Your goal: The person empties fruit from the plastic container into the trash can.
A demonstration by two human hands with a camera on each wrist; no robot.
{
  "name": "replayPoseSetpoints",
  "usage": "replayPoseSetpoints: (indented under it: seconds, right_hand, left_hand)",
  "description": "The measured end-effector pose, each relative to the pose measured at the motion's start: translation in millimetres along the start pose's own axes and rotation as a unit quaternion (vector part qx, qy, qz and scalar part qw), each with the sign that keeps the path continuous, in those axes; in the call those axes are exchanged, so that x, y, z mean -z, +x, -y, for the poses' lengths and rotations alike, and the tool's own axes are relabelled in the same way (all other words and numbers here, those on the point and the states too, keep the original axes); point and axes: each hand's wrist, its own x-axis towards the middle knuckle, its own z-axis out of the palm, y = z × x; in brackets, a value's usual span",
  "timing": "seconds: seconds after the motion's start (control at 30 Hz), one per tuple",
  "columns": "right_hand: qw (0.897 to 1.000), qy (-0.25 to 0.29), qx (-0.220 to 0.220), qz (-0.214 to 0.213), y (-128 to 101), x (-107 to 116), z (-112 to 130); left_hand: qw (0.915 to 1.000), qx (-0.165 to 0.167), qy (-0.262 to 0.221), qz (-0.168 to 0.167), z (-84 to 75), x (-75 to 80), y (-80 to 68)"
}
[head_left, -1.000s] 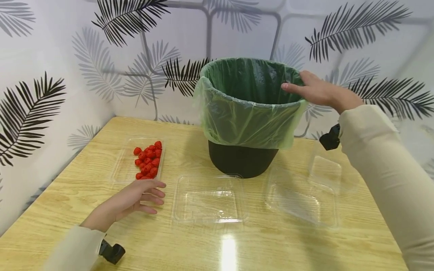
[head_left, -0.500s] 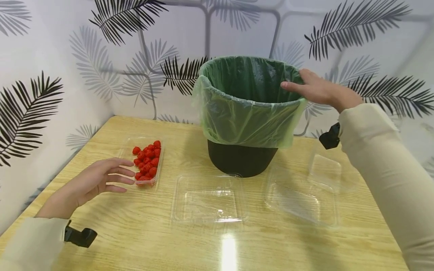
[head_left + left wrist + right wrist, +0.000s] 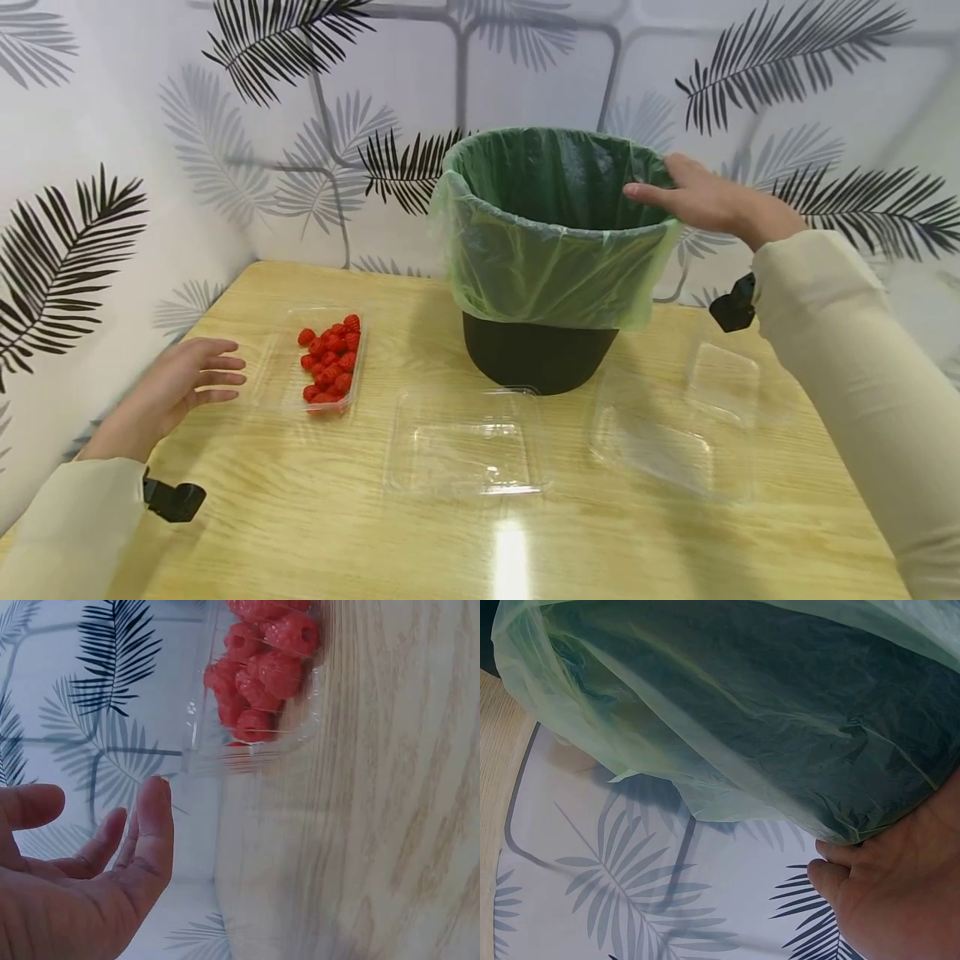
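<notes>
My left hand point(image 3: 176, 387), fingers loosely extended, hovers left of a see-through plastic container point(image 3: 279, 375) and holds nothing. Red raspberries point(image 3: 330, 362) are heaped along the right side of that container. In the left wrist view, the fingertips of this hand point(image 3: 97, 877) appear close to the container's end, with the raspberries point(image 3: 259, 682) beyond. My right hand point(image 3: 708, 200) grips the rim of a black trash can point(image 3: 540, 358), thumb over the inside and fingers outside. A green bag point(image 3: 558, 279) lines the can and hangs over its rim; the right wrist view shows its folds.
On the wooden table point(image 3: 420, 550), a see-through container point(image 3: 405, 467) lies in front of the trash can. Another container point(image 3: 652, 467) is right of it, with a smaller container point(image 3: 723, 379) behind. A leaf-patterned wall covering point(image 3: 405, 67) stands behind and left.
My left hand has moved left and slightly away from me, from the raspberry container's front edge to its left side. The right hand stays on the can's rim.
</notes>
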Motion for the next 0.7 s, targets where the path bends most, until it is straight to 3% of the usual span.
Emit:
replayPoseSetpoints:
  seconds: [0.13,0.33,0.7]
  right_hand:
    - [1.000,0.002,0.000,-0.003,-1,0,-1]
    - [1.000,-0.002,0.008,-0.012,1,0,0]
    - [1.000,0.006,0.002,-0.005,1,2,-3]
  left_hand:
    - [0.9991,0.021,0.036,-0.007,5.0,0.2,8.3]
    - [0.9919,0.057,0.112,0.020,13.6,-4.7,18.7]
    - [0.9874,0.090,0.118,0.053,24.0,-25.0,30.7]
